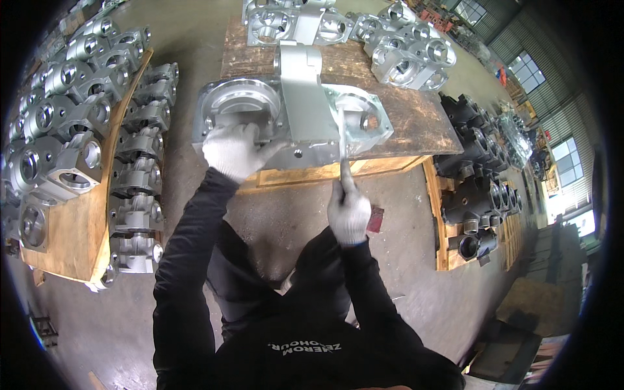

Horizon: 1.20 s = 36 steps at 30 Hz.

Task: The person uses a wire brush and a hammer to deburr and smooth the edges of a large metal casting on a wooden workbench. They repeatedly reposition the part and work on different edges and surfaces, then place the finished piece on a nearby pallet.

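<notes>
Wooden pallet point(416, 117) carries the casting point(292, 117), long axis left-right; left hand point(233, 151) presses flat on its near edge, right hand point(348, 211) fists a file point(341, 140) pointing away.

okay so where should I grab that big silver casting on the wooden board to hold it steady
Probably the flat flange at the left end of the large silver casting, from the near side, where the left hand already presses. It overhangs the wooden board, clear of the file in the right hand.

One large silver casting point(296, 117) lies on one wooden desk point(416, 123). One slim file point(342, 140) is in use. Two white-gloved hands show, left point(233, 151) and right point(348, 211). The smaller silver castings point(71, 97) and dark castings point(471, 188) are too many and too overlapped to count.
</notes>
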Tool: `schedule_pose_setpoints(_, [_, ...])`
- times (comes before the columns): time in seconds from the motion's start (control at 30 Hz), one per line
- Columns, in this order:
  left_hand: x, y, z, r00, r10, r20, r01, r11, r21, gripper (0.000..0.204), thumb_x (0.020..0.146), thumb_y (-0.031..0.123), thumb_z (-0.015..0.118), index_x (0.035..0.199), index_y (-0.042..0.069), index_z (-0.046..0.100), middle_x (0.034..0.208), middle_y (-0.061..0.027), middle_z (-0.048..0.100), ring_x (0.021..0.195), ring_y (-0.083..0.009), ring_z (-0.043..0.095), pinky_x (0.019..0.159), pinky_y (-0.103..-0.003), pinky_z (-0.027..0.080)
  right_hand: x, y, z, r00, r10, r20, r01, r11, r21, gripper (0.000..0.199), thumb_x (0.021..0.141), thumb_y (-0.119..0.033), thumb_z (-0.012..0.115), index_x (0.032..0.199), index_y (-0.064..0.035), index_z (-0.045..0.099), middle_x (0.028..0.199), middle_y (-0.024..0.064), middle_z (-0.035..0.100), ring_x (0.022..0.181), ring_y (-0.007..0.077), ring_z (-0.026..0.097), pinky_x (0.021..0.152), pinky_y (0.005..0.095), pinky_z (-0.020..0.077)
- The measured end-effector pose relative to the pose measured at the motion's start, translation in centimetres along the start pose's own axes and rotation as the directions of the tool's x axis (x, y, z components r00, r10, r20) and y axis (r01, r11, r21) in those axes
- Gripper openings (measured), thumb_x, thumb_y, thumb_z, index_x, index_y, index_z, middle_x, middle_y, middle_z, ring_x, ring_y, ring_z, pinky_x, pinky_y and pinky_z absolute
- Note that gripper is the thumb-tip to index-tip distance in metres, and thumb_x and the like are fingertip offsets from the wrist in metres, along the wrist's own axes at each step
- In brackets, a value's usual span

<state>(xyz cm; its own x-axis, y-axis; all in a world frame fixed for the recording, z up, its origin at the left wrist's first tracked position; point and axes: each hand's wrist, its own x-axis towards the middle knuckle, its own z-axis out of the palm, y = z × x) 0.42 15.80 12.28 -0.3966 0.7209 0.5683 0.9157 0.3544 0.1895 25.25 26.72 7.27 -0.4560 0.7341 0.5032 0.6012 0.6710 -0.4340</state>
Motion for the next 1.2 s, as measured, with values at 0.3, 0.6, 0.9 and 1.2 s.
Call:
schedule_pose_setpoints(0.3, [-0.3,-0.4,1.2,0.993,0.059,-0.106,-0.065,0.997,-0.053,0.065,0.082,0.071,0.071,0.070,0.007,0.066,0.066,-0.0143,0.068,0.059,-0.0301,0.069,0.055,-0.043,0.054,13.6,11.6,-5.4,0.985,-0.148,0.085,0.153,0.987,-0.057,0.031,0.097,-0.025,0.062,0.119,-0.0075,0.075,0.091,0.0265,0.070,0.087,0.0408,0.072,0.074,0.0451,0.0580])
schedule_pose_setpoints(0.6, [-0.1,-0.6,1.9,0.955,0.108,-0.278,-0.126,0.991,-0.050,0.065,0.072,0.071,0.080,0.064,0.011,0.057,0.055,-0.0073,0.057,0.045,-0.0246,0.059,0.050,-0.037,0.048,25.0,8.2,-5.7,0.851,-0.033,0.524,0.186,0.952,-0.242,0.039,0.094,-0.034,0.059,0.113,-0.0028,0.074,0.099,0.0264,0.072,0.096,0.0439,0.069,0.084,0.0482,0.0544])
schedule_pose_setpoints(0.9, [-0.2,-0.8,1.8,0.959,0.117,-0.258,-0.140,0.987,-0.073,0.056,0.071,0.059,0.088,0.084,0.007,0.072,0.074,-0.0079,0.073,0.058,-0.0236,0.069,0.058,-0.035,0.054,27.8,3.8,-6.2,0.601,0.228,0.766,-0.311,0.950,-0.038,0.037,0.100,-0.035,0.064,0.121,-0.0072,0.074,0.062,0.0018,0.064,0.046,0.0099,0.056,0.040,0.0252,0.0392])
schedule_pose_setpoints(1.2, [-0.2,-0.9,1.7,0.947,0.143,-0.287,-0.155,0.988,-0.022,0.059,0.069,0.066,0.085,0.079,0.010,0.070,0.071,-0.0056,0.070,0.055,-0.0216,0.067,0.057,-0.035,0.052,27.9,0.9,-2.1,0.384,-0.418,0.824,0.906,0.341,-0.249,0.029,0.091,-0.022,0.057,0.092,-0.0010,0.077,0.095,0.0275,0.072,0.089,0.0402,0.072,0.076,0.0491,0.0562])
